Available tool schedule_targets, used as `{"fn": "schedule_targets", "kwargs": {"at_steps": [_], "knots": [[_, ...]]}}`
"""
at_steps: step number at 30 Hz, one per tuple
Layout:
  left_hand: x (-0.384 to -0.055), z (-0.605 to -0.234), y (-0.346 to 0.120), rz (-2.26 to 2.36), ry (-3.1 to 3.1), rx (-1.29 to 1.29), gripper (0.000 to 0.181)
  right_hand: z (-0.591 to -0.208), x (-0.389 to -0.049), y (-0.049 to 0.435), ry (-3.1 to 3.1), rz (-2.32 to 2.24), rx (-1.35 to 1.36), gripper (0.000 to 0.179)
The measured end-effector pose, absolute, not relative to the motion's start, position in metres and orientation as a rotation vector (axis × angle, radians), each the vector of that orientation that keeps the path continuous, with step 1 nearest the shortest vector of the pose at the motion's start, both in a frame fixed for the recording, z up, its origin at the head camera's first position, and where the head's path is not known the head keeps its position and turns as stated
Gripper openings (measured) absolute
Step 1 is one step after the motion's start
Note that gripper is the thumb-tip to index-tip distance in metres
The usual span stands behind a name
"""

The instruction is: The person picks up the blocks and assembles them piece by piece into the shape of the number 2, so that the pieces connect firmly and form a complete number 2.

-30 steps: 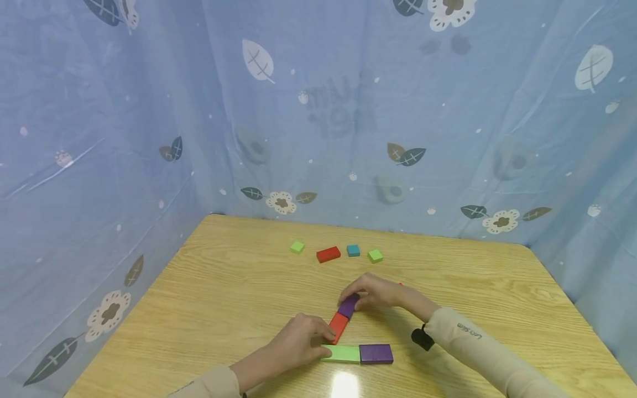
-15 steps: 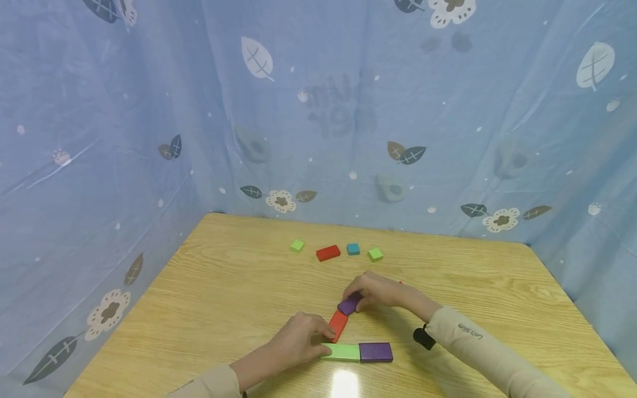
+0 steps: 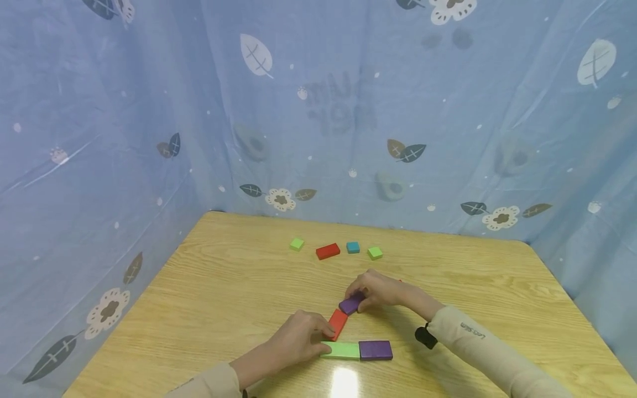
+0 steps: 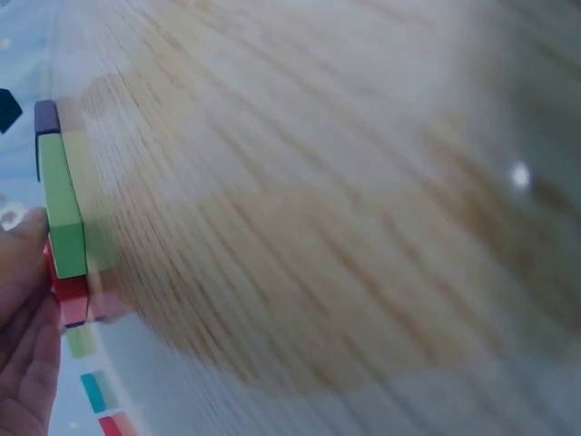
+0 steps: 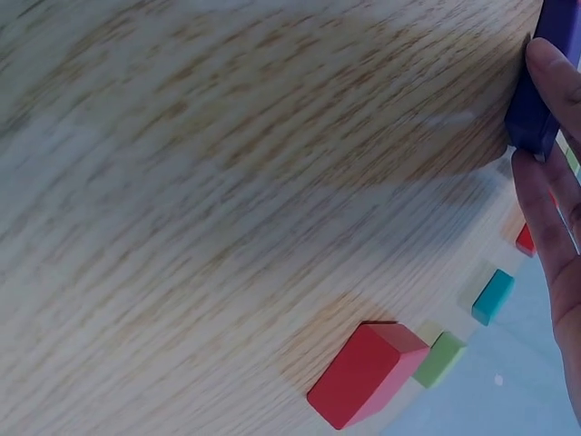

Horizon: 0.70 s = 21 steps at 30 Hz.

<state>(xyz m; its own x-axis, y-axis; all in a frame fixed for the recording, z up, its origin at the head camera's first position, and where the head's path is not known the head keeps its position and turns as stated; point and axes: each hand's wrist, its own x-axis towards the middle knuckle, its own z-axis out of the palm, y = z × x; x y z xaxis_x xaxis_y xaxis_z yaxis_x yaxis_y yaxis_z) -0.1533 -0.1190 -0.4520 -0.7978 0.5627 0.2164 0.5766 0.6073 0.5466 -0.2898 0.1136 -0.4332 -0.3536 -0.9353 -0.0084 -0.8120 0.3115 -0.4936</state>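
Observation:
My right hand pinches a purple block between thumb and fingers; the right wrist view has that purple block at its upper right edge. Its near end meets a red block, at an angle to it. The fingers of my left hand rest on the red block, while the thumb touches the left end of a light green block. Against the green block's right end lies a second purple block. The left wrist view shows the green block beside my fingertips.
Along the back of the wooden table lie a small green block, a dark red block, a blue block and another green block. My right forearm mostly hides another red block. Blue patterned curtains surround the table.
My right hand has turned the purple block clockwise, from in line with the red block to a flatter slant, shifting slightly right. The left hand stays on the red and green blocks.

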Motion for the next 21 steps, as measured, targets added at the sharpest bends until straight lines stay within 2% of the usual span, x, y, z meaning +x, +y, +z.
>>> {"fn": "schedule_targets", "kwargs": {"at_steps": [9,13,21], "knots": [[-0.154,-0.451,-0.119,-0.967,-2.783,-1.002,0.021,-0.433,-0.290,0.116,2.276,-0.627,-1.591,0.031],[-0.153,-0.451,-0.117,-0.969,-2.803,-0.990,0.022,-0.428,-0.292,0.128,2.290,-0.812,-1.451,0.038],[-0.153,-0.450,-0.118,-0.961,-2.797,-0.986,0.021,-0.425,-0.312,0.180,2.190,-1.504,-1.028,0.044]]}}
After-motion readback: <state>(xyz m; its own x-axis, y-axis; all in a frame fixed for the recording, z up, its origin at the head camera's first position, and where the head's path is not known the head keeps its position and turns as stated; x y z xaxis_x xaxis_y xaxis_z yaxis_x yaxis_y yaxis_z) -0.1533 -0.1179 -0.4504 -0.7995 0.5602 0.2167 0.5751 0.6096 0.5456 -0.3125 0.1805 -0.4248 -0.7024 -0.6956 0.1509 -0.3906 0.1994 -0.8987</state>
